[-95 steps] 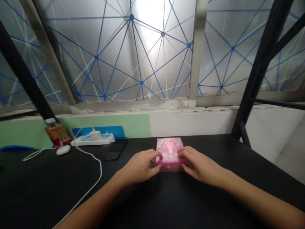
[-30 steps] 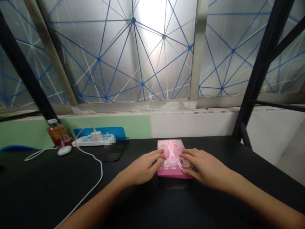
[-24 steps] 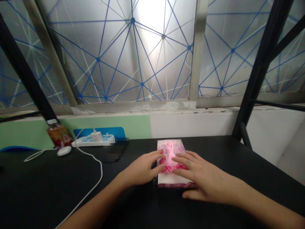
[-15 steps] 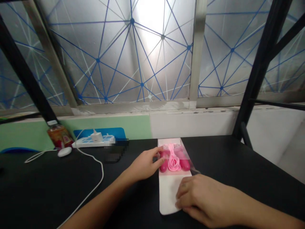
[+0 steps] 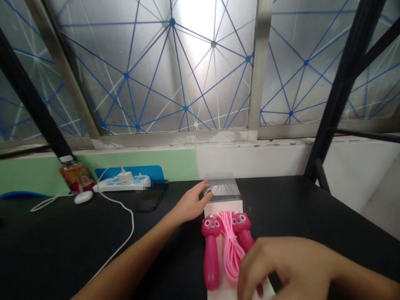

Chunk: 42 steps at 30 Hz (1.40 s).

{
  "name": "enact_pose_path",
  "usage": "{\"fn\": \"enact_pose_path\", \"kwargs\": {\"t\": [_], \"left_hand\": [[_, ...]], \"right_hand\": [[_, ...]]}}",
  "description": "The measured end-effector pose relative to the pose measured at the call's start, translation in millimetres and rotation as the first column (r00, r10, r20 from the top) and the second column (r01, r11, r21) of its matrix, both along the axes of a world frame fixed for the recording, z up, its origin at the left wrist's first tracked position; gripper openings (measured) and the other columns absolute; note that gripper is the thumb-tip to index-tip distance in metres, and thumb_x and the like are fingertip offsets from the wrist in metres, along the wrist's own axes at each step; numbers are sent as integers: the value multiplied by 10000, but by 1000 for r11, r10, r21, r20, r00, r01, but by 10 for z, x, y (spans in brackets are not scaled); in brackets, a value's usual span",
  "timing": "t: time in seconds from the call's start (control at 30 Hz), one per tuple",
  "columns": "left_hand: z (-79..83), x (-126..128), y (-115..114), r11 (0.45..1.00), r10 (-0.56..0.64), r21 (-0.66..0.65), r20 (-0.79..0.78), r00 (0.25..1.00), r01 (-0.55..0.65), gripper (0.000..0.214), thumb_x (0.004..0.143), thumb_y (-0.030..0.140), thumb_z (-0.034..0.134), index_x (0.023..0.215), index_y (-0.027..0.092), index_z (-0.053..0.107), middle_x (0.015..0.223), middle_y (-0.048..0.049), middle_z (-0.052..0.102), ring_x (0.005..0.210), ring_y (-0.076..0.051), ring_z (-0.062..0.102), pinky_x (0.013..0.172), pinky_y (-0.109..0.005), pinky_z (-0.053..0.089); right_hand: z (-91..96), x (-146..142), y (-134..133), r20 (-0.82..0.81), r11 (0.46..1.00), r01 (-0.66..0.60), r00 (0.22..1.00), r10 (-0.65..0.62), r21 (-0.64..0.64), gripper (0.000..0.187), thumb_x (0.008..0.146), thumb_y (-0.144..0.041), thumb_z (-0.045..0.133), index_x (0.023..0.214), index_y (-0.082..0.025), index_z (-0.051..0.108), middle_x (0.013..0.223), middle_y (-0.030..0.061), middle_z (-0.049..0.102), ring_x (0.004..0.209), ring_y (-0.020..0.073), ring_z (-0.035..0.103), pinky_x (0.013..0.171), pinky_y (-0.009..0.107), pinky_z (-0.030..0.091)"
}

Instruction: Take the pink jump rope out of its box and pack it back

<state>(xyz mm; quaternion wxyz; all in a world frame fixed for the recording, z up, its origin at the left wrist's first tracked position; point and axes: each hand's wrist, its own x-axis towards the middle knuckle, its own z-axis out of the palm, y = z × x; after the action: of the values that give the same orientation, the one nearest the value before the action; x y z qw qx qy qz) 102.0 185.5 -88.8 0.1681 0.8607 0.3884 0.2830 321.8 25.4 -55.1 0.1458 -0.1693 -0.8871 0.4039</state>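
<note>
A pink jump rope lies coiled on a pale card, between two dark pink handles with animal-face ends. Above it, a clear plastic sleeve lies flat on the black tabletop at the card's far end. My left hand pinches the sleeve's left edge between thumb and fingers. Nearer to me, my right hand is closed at the lower right of the card, its fingers curled over the card's near part. It covers the lower end of the right handle.
On the left of the black table are a white power strip with a plugged-in charger, a white cable, a white oval object, a bottle and a pixelated dark object. Black frame posts flank the window.
The card with the jump rope has slid toward me out of the sleeve, along with my right hand. My left hand has stayed nearly in place with the sleeve.
</note>
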Motion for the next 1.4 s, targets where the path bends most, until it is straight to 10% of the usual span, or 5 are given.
{"fn": "enact_pose_path", "kwargs": {"t": [0.07, 0.13, 0.23, 0.87, 1.4], "left_hand": [[103, -49, -140, 996, 6, 90, -9, 1000, -5, 323, 947, 392, 475, 1160, 198, 620, 1355, -108, 558, 1122, -245, 598, 884, -336, 499], [234, -105, -309, 990, -19, 138, -87, 996, 31, 270, 938, 375, 494, 1056, 189, 650, 1068, -82, 672, 943, -214, 637, 785, -299, 491], [411, -187, -543, 991, -136, -32, -298, 945, 132, 283, 926, 437, 514, 1024, 212, 656, 653, 16, 631, 575, -152, 580, 540, -246, 395], [469, -266, -691, 982, -187, -99, -487, 853, 159, 362, 864, 480, 584, 1119, 229, 638, 849, -34, 707, 732, -205, 643, 597, -257, 416], [566, -258, -729, 979, -204, -71, -444, 873, 193, 287, 823, 410, 632, 1025, 214, 687, 756, -19, 693, 650, -173, 624, 565, -231, 405]], "right_hand": [[19, 85, 58, -45, 943, 322, 947, -319, 86, 237, 948, -331, 504, 940, -182, 688, 860, 36, 698, 762, 156, 635, 707, 251, 483], [6, 175, 130, -69, 768, 584, 806, -589, 262, 193, 940, -305, 523, 928, -200, 684, 815, 17, 659, 718, 156, 604, 684, 267, 464], [-67, 262, 224, -7, 615, 651, 689, -725, 444, 236, 870, -364, 634, 1059, -224, 659, 928, 29, 617, 728, 168, 591, 693, 296, 459], [-156, 184, 299, 88, 741, 654, 737, -670, 152, 234, 865, -288, 628, 1073, -185, 599, 776, -14, 612, 617, 122, 541, 554, 231, 386], [-160, 56, 258, 98, 629, 566, 697, -710, 533, 233, 941, -346, 535, 1106, -187, 579, 1036, 68, 604, 839, 206, 623, 770, 348, 490]]}}
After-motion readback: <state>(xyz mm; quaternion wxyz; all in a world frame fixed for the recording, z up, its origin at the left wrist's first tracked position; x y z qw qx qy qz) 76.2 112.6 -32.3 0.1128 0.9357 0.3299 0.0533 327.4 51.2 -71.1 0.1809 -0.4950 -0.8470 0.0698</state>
